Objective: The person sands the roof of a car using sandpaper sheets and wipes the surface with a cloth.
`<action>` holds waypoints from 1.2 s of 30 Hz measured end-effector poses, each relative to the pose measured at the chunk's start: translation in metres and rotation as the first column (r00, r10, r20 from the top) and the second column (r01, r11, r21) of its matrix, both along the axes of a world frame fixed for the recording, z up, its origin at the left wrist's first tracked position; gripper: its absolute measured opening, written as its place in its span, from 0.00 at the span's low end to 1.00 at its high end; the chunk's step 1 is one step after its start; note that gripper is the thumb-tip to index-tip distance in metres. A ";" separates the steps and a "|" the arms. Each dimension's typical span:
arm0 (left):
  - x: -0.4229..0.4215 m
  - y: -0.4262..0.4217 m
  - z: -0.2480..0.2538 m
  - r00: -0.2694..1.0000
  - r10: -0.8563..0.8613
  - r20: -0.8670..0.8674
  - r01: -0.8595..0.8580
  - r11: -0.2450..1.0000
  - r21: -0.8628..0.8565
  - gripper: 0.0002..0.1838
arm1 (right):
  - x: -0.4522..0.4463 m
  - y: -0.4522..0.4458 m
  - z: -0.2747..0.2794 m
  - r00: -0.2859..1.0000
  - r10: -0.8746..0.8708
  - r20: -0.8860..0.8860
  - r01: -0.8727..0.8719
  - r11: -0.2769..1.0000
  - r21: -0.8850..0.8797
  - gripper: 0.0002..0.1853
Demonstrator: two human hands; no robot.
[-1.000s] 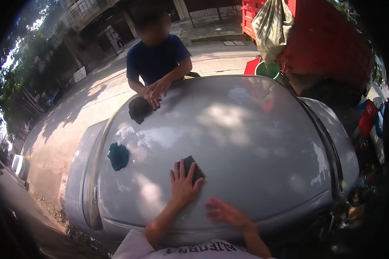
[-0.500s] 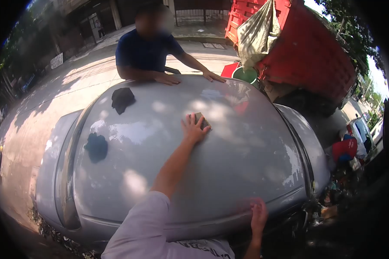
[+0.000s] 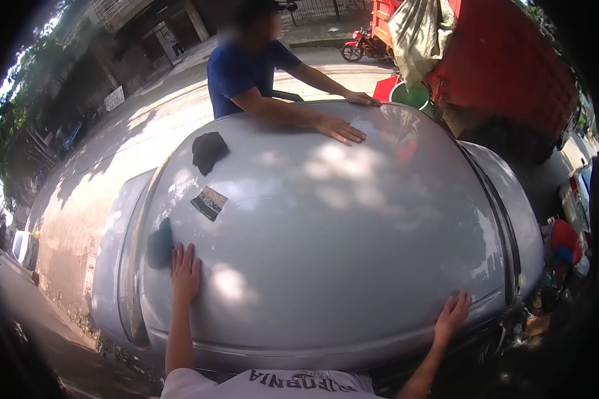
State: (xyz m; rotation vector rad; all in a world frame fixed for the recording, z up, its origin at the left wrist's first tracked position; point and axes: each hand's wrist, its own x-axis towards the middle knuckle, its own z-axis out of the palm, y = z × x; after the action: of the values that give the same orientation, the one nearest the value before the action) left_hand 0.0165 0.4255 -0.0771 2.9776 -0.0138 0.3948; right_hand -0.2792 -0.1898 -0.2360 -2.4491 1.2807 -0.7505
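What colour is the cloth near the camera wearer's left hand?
The cloth is dark teal, a blue-green; it shows best in the head view.

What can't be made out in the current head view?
In the head view:
- Left hand, right hand: palms hidden by their backs.
- Printed sheet: print too small to read.
- Green bucket: base hidden by the car roof.
- Wearer's shirt: cut off by the bottom edge.

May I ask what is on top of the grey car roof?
A black cloth, printed sheet and teal cloth, plus the left hand, right hand and a co-worker's hands; the roof beneath them is hidden.
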 end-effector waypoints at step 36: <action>-0.079 -0.225 -0.004 0.788 -0.614 -0.037 0.609 0.787 -0.097 0.26 | 0.013 0.057 0.063 0.982 0.185 0.046 -0.190 0.954 0.233 0.26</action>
State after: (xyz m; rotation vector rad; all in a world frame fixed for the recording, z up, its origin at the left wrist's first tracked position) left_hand -0.0624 0.2009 -0.0810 2.6887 -0.9114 0.1979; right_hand -0.2667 -0.1328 -0.1731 -2.3193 1.0433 -0.5414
